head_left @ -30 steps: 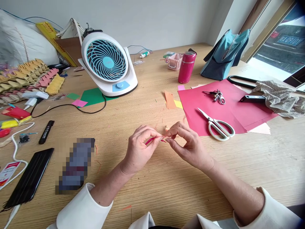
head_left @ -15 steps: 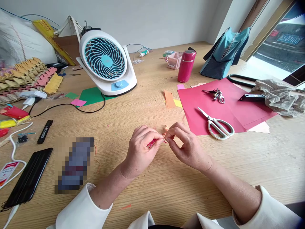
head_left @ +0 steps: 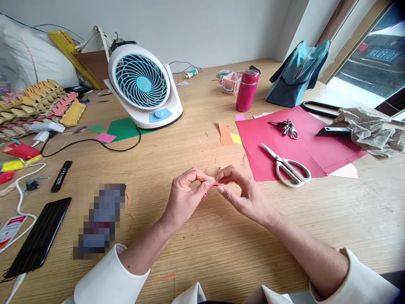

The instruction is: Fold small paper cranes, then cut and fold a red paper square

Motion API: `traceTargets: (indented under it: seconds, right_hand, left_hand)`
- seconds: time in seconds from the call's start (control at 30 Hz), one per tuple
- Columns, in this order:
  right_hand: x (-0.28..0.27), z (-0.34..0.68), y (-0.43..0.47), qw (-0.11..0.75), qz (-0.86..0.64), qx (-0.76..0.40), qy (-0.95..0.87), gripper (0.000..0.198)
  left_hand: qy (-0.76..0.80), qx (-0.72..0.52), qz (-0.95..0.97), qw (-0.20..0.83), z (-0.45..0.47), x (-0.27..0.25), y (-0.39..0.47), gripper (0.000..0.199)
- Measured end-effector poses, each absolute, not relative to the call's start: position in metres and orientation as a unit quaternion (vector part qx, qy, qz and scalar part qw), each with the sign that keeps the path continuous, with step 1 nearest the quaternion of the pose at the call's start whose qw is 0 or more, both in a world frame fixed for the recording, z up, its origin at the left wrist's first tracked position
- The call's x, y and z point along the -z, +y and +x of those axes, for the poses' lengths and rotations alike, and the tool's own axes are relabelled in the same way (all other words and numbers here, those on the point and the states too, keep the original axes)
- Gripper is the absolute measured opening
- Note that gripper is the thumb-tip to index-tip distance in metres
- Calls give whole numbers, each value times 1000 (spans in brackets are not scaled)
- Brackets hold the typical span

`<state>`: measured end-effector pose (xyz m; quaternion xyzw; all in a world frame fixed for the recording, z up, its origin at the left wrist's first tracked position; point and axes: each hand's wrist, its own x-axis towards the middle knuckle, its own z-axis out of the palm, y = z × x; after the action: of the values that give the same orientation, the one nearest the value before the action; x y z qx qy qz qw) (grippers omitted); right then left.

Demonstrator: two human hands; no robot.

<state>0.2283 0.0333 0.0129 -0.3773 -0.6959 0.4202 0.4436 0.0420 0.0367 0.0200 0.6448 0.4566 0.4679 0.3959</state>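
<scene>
Above the middle of the table, my left hand [head_left: 186, 196] pinches a small, narrow piece of pink paper [head_left: 205, 196] between thumb and forefinger. One bit of it hangs below the fingertips, and another pokes out to the right. My right hand [head_left: 245, 194] meets that right end, with thumb and curled forefinger loosely around it. The fingertips hide much of the paper's shape. White-handled scissors [head_left: 289, 169] lie to the right on large red paper sheets [head_left: 262, 126].
A white and blue fan [head_left: 142, 84] stands at the back left, near green paper [head_left: 122, 128]. A pink flask [head_left: 247, 90] and a blue bag [head_left: 294, 74] are behind. Keys [head_left: 287, 128] rest on the red sheets. A black marker [head_left: 61, 176] lies at left.
My hands have drawn slightly apart at the fingertips, and more of the pink paper shows between and below them. The small orange-toned bit behind my fingers is less visible.
</scene>
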Motion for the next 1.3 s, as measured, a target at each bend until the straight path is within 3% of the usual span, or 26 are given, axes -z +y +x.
traceTargets:
  seconds: [0.27,0.67,0.87,1.03,1.13,1.3]
  right_hand:
    - [-5,219,32,405,-405,-489,-658,23]
    - [-1,217,27,423,-408,-371,-719,10]
    - [3,220,39,424,-366,-609,-562,27]
    - [0,223,41,403,-319,-747,-421,35]
    - [0,223,38,380,-293,-806,-348,33]
    - [5,220,34,328,-263,-855,-305,35]
  left_hand:
    - [434,-471,517,568,54,-19,32,15]
    - [477,-477,492,550,56,-11,33,19]
    - [445,-465,568,512,43,-19,42,32]
    - [360,-464,704,399,33,-26,46,23]
    - [290,-442,754,389,31,-30,46,23]
    - [266,-456,755,390,31,-29,47,8]
